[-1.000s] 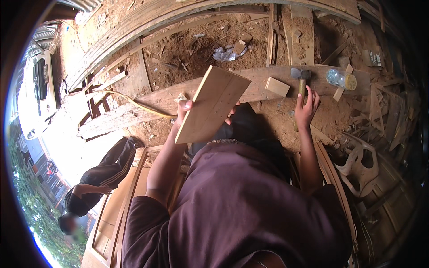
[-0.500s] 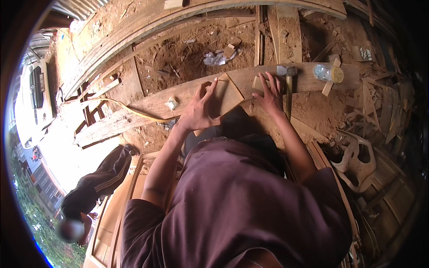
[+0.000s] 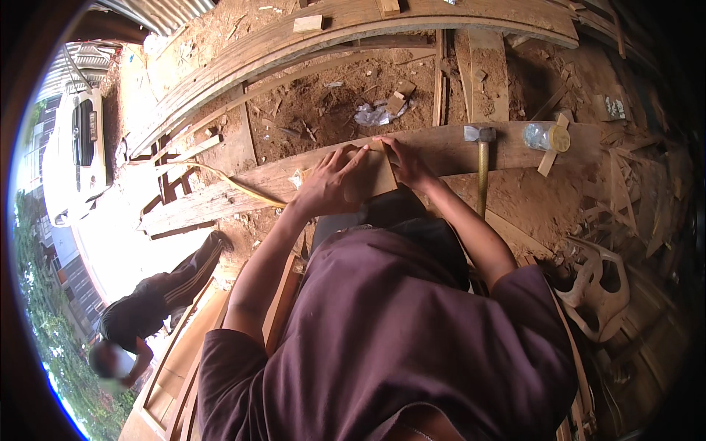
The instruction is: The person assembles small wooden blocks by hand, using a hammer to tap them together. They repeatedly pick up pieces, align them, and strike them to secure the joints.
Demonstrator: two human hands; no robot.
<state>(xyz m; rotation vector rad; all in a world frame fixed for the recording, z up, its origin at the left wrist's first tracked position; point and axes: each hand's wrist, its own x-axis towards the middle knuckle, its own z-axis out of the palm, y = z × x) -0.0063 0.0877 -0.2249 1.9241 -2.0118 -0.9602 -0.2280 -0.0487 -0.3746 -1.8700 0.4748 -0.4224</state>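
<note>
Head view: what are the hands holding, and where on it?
Both hands press a flat wooden board onto the plank: left hand on its face, right hand at its right edge.

Daylight scene, warm and fairly bright in the middle, with sun on the sawdust ground point(image 3: 323, 103). The far left is blown out: the white car point(image 3: 73, 154) and pavement point(image 3: 125, 242) glare hard. The person's shirt point(image 3: 397, 338) sits in soft shade, a bit murky. Heavy fisheye bend, so the planks point(image 3: 353, 29) curve, and a black rim rings the frame. The hands point(image 3: 334, 184) look reasonably sharp; the edges go soft and dim, especially the right side.
</note>
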